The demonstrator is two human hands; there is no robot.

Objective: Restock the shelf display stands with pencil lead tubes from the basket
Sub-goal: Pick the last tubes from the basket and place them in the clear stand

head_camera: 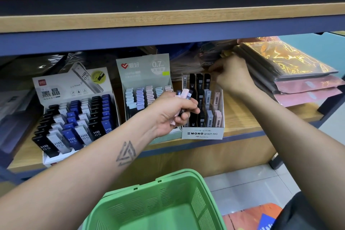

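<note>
On the wooden shelf [242, 117], head view, three display stands sit side by side: a black-and-blue HB stand [74, 117], a pastel 0.7 stand [143, 87] and a MONO graph stand [203, 110]. The left hand [171, 112], its grip clenched around several pencil lead tubes [183, 97], hovers before the MONO stand. The right hand [233, 74] reaches behind that stand, fingers curled; its grip cannot be told, and the green basket [160, 201] sits below.

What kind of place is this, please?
Probably a stationery shop: a shelf with branded display stands of pencil lead tubes, packaged goods stacked beside them, and a green basket.
</note>
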